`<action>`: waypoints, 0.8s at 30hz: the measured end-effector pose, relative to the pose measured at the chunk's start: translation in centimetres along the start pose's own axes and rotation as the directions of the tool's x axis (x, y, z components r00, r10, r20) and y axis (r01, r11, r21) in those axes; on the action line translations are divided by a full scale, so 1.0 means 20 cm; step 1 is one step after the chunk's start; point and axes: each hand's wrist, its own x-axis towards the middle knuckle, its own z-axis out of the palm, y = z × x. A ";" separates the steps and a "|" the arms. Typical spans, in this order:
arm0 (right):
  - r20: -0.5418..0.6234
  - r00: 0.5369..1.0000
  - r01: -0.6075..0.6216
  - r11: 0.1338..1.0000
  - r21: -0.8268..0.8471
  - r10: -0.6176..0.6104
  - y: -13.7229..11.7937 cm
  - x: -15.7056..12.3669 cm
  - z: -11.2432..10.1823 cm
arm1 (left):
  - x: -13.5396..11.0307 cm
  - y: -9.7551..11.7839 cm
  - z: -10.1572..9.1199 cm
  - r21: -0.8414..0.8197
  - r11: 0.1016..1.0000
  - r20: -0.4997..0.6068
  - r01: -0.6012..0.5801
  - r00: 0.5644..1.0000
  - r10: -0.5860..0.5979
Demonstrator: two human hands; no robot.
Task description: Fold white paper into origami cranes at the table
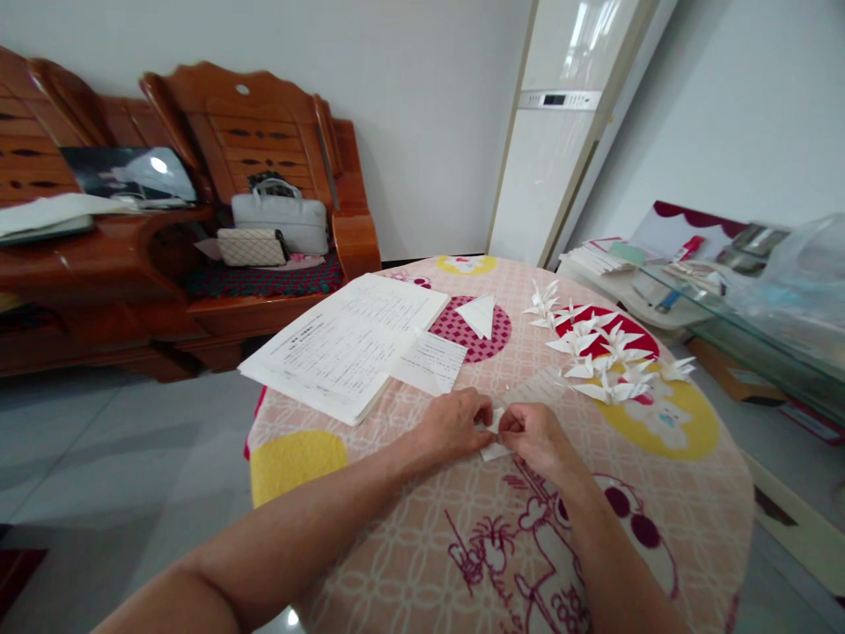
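Observation:
Both hands meet over a small folded piece of white paper (495,451) on the round table. My left hand (455,424) has its fingers curled at the left side of the paper, pressing it. Opposite it, my right hand (536,433) pinches the paper's right side between thumb and fingers. Much of the paper is hidden under the fingers. Just beyond the hands lies a thin printed sheet (538,389). Several white paper cranes (607,348) stand in a group to the right. A folded paper triangle (479,315) rests farther back.
A stack of printed pages (343,339) lies at the table's left, with a square printed paper (432,361) overlapping its edge. The table wears a patterned cloth (409,563). On the right, a glass-topped stand (759,326) holds clutter. Wooden chairs (251,123) with bags stand behind.

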 end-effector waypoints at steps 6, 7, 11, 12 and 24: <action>-0.016 1.000 0.018 1.000 0.013 -0.017 0.01 0.00 0.01 | -0.01 0.02 0.01 0.039 0.999 -0.001 0.029 1.000 -0.029; -0.018 1.000 0.018 1.000 0.011 -0.018 0.01 0.00 0.02 | -0.01 0.01 0.01 0.036 0.999 0.001 0.026 1.000 -0.026; -0.015 1.000 0.013 1.000 0.009 -0.013 0.01 0.00 0.02 | 0.00 -0.01 0.00 -0.002 1.000 0.028 0.009 1.000 -0.009; -0.014 1.000 0.010 1.000 0.010 -0.010 0.01 0.00 0.01 | 0.00 -0.01 0.00 -0.018 1.000 0.036 0.002 0.999 -0.001; -0.036 0.999 -0.005 1.000 -0.026 0.004 0.01 0.01 0.03 | 0.03 -0.12 -0.05 -0.284 0.954 0.136 -0.095 0.981 0.138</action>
